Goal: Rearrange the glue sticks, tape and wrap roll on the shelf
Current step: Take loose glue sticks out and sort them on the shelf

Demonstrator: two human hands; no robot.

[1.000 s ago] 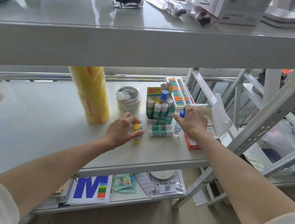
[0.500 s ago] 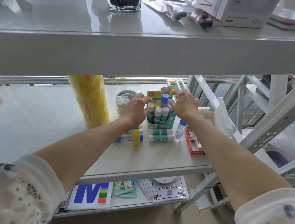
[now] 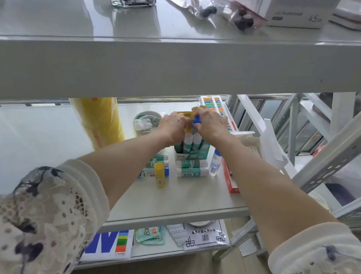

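Under shelving, both hands (image 3: pixel 196 127) grip blue-capped stick (image 3: pixel 197 120).

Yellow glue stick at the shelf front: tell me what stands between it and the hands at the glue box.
Several green-labelled glue sticks lie between the yellow glue stick and the glue box, where the left hand and right hand work. Nothing stands over it from above.
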